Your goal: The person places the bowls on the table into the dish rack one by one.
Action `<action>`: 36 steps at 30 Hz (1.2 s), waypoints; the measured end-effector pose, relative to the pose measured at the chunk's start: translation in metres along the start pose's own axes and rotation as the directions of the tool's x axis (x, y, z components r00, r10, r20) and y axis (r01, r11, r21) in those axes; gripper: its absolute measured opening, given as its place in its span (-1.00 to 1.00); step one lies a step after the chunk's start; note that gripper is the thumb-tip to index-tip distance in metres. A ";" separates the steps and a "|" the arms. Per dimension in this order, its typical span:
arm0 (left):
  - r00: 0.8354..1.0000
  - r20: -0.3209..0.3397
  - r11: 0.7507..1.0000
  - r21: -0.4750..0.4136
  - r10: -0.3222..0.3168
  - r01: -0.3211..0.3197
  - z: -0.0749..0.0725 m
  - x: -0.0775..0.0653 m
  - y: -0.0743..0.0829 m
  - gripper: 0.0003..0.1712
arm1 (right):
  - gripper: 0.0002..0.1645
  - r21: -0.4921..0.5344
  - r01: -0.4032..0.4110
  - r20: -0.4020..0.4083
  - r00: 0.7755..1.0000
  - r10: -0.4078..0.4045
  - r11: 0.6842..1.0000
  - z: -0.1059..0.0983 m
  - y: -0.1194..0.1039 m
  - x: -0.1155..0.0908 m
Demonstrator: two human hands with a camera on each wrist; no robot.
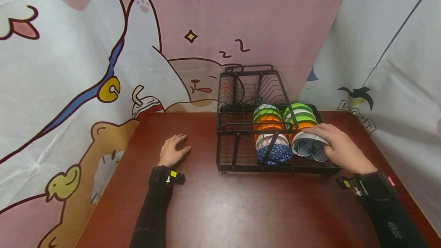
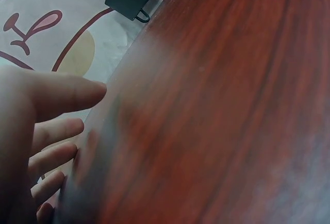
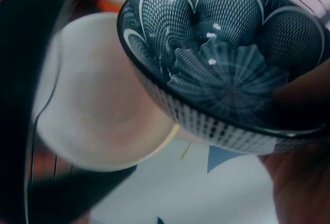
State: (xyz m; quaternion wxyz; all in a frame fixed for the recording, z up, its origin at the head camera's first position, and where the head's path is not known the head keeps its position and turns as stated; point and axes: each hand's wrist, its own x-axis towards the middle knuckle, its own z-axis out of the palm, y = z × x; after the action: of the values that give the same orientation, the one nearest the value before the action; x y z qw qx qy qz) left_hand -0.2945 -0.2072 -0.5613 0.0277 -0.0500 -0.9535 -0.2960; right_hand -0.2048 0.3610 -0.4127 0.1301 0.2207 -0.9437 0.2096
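My right hand grips a small bowl at the front right of the black dish rack. The bowl has a dark inside with a petal pattern and a finely checked outer wall. In the right wrist view, the thumb lies over the inside of this patterned bowl, and a plain white bowl shows just behind it. My left hand rests on the table left of the rack, fingers spread and holding nothing. The left wrist view shows its thumb apart from the fingers.
Under the rack's upper tier, a blue-patterned bowl heads the left row of bowls. Orange and green bowls stand on edge behind in two rows. The upper wire tier overhangs the left row. A printed cloth hangs behind the brown table.
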 end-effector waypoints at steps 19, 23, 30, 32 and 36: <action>1.000 -0.002 1.000 -0.006 0.003 -0.003 0.003 -0.001 -0.002 -0.25 | -0.15 -0.195 0.201 0.128 0.976 -0.178 0.960 0.046 0.021 -0.002; 1.000 -0.002 1.000 -0.005 0.001 -0.001 0.003 -0.001 -0.002 -0.26 | -0.17 -0.180 0.171 0.150 0.978 -0.144 0.969 0.051 0.025 -0.001; 1.000 -0.003 1.000 -0.006 0.007 -0.007 0.004 0.000 -0.004 -0.26 | -0.16 -0.139 0.220 0.115 0.972 -0.205 0.965 0.053 0.032 0.002; 1.000 -0.001 1.000 -0.005 0.005 -0.005 0.003 0.000 -0.004 -0.26 | -0.14 -0.115 0.221 0.112 0.972 -0.208 0.968 0.053 0.034 0.003; 1.000 0.001 1.000 -0.004 0.001 -0.001 0.002 -0.001 -0.003 -0.26 | -0.11 -0.085 0.196 0.127 0.975 -0.184 0.977 0.053 0.038 0.002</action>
State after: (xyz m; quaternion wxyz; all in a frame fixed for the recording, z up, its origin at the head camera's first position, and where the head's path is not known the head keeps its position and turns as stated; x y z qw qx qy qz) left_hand -0.2935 -0.2083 -0.5644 0.0271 -0.0507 -0.9529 -0.2979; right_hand -0.2323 0.3669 -0.4712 0.1041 0.3154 -0.9333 0.1365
